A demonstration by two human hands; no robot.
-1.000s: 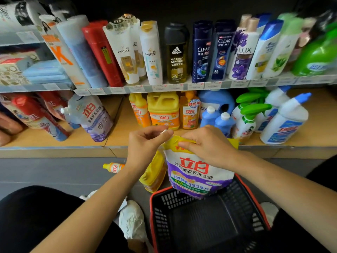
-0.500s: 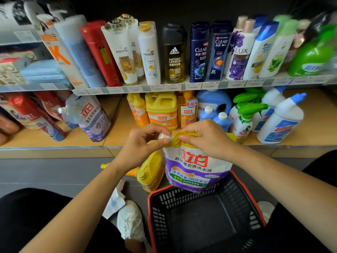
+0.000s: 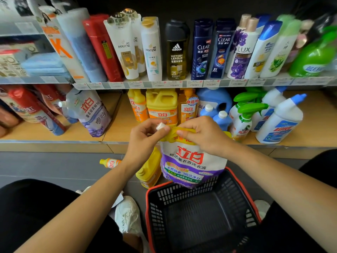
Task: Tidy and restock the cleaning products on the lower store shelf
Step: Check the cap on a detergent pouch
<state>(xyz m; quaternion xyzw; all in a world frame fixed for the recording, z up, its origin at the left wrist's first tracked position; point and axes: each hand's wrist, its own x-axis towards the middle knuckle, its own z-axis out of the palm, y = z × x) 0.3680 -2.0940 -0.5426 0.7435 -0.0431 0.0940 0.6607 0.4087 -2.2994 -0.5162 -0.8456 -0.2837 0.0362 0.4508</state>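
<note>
A purple-and-white detergent refill pouch [image 3: 191, 161] with a yellow top hangs above the black basket [image 3: 242, 190]. My right hand [image 3: 202, 134] grips its yellow top edge. My left hand [image 3: 145, 136] pinches the pouch's white spout cap [image 3: 160, 126]. Behind them lies the lower wooden shelf [image 3: 120, 125], bearing a similar pouch [image 3: 91, 112] at the left, yellow dish-soap jugs [image 3: 162, 105] in the middle, small blue bottles [image 3: 220, 115], green-trigger sprays [image 3: 244, 115] and white toilet-cleaner bottles [image 3: 280, 119] at the right.
A yellow jug [image 3: 149, 170] lies on the grey floor beside the basket, and a small orange bottle [image 3: 109, 163] lies further left. The upper shelf holds shampoo bottles [image 3: 176, 50]. My white shoe [image 3: 127, 216] is left of the basket.
The pouch has risen a little out of the basket. My left hand has closed its fingers on the white spout cap; my right hand keeps hold of the top edge.
</note>
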